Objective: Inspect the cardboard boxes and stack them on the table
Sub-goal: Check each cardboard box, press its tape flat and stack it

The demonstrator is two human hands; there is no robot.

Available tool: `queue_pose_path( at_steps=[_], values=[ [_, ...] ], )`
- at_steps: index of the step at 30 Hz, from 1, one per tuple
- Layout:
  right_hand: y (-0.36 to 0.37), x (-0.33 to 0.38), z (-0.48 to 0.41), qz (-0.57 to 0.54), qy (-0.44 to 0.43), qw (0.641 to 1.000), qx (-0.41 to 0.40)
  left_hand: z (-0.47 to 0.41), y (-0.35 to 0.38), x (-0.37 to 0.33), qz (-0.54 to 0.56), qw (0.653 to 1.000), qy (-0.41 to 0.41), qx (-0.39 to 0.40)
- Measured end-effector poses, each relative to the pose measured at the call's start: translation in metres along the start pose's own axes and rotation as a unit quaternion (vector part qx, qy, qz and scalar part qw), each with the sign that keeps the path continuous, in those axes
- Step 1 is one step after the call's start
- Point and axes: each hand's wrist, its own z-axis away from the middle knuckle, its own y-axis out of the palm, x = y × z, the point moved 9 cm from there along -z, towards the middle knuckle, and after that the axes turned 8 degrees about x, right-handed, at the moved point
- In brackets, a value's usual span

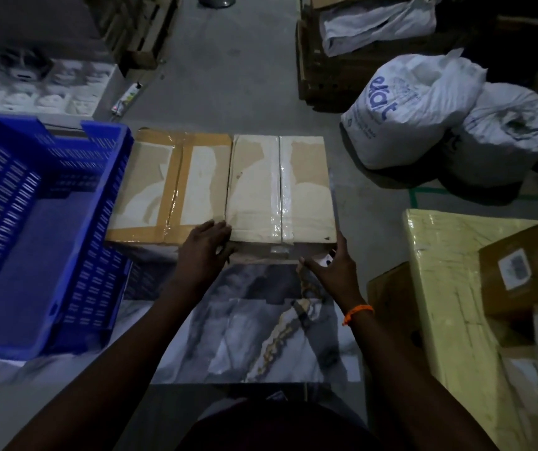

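Note:
Two taped cardboard boxes lie side by side at the far edge of the marble-patterned table [261,336]. The left box [170,187] carries brown tape; the right box [280,187] has clear tape down its middle. My left hand [204,252] rests with straight fingers against the near left corner of the right box. My right hand [332,268] touches that box's near right corner, fingers spread. An orange band circles my right wrist.
A blue plastic crate [33,229] stands on the table's left. On the right sit a yellow wrapped block [450,288] and a small labelled carton [518,275]. White sacks [407,115] lie on the floor beyond. Wooden pallets stand at the back.

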Motion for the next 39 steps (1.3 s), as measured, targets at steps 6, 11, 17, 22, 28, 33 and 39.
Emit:
queue_pose_path(
  at_steps=[6, 11, 17, 22, 28, 33, 39],
  values=[
    [-0.029, -0.024, 0.034, 0.001, 0.046, 0.999, -0.003, 0.008, 0.037, -0.060, -0.028, 0.995, 0.087, -0.026],
    [-0.107, -0.056, 0.074, -0.044, 0.068, 0.993, -0.083, 0.001, 0.100, -0.200, 0.089, 0.965, 0.240, 0.049],
    [-0.252, -0.080, 0.175, 0.029, 0.015, 0.979, -0.202, 0.008, 0.178, -0.379, 0.147, 0.925, 0.310, 0.162],
    [-0.360, -0.151, 0.286, 0.010, 0.056, 0.913, -0.404, 0.008, 0.236, -0.510, 0.189, 0.896, 0.322, 0.240],
    [-0.430, -0.212, 0.364, -0.042, 0.117, 0.840, -0.528, -0.040, 0.262, -0.644, 0.237, 0.908, 0.292, 0.185],
    [-0.440, -0.285, 0.377, -0.232, 0.210, 0.808, -0.499, -0.071, 0.310, -0.696, 0.013, 0.916, 0.268, 0.297],
    [-0.439, -0.286, 0.381, -0.286, 0.192, 0.810, -0.475, -0.071, 0.315, -0.697, -0.035, 0.917, 0.208, 0.340]
  ],
)
